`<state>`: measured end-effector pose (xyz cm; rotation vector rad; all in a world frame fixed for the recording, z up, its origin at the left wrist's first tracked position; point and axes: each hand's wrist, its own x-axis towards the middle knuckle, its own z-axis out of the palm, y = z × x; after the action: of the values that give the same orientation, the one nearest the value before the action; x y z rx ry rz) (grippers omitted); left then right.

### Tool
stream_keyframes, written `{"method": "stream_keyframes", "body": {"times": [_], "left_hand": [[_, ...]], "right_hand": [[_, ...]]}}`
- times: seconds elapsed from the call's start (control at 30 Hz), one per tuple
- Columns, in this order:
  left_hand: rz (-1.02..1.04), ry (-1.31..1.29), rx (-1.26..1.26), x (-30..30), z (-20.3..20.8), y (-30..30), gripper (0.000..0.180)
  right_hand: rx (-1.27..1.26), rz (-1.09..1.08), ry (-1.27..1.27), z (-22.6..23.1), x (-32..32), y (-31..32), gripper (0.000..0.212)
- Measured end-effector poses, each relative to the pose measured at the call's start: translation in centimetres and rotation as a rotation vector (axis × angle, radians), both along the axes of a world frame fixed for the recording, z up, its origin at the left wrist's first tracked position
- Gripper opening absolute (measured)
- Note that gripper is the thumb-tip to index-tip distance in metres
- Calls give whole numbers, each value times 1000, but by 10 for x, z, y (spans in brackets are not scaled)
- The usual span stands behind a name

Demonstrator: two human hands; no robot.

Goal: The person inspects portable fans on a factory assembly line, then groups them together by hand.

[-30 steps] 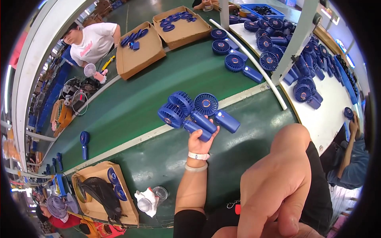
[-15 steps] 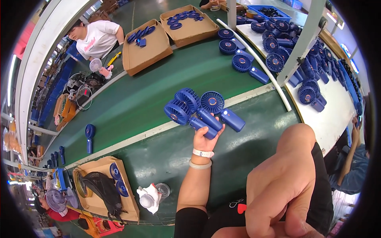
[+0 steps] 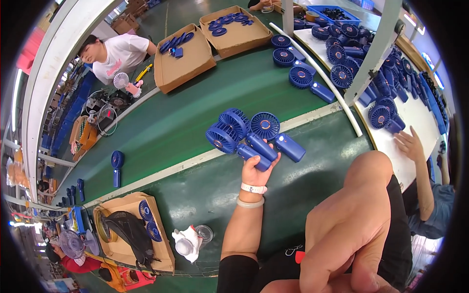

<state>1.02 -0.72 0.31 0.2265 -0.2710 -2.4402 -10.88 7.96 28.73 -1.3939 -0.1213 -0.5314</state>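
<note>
Above the pale rail [image 3: 181, 169] that divides the far green conveyor belt [image 3: 190, 112] from the near dark-green worktop [image 3: 195, 195], the left hand [image 3: 261, 166] is closed around the handles of two dark-blue plastic handheld fans [image 3: 250, 153], their round grilled heads pointing far left. A third dark-blue handheld fan [image 3: 290, 147] is just to their right; whether the fingers touch it I cannot tell. The right hand [image 3: 342, 229] looms large at the near right, fingers curled; what it grips, if anything, cannot be told.

On the right, a white table [image 3: 415, 122] bears a heap of dark-blue fans [image 3: 342, 51], with a co-worker's hand [image 3: 409, 144] spread over its near part. Two shallow brown cardboard trays [image 3: 183, 71] stand on the far side. At near left, a white figurine-like object [image 3: 186, 244] touches or nearly touches a clear round cup [image 3: 204, 235], beside a cardboard box [image 3: 168, 254] holding a black bag [image 3: 129, 232].
</note>
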Motion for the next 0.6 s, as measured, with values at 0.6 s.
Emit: {"method": "stream_keyframes", "body": {"times": [0.6], "left_hand": [[30,9,16,3,1,0,55]], "right_hand": [[-600,-1559,1574,-224,-24,3,65]]}}
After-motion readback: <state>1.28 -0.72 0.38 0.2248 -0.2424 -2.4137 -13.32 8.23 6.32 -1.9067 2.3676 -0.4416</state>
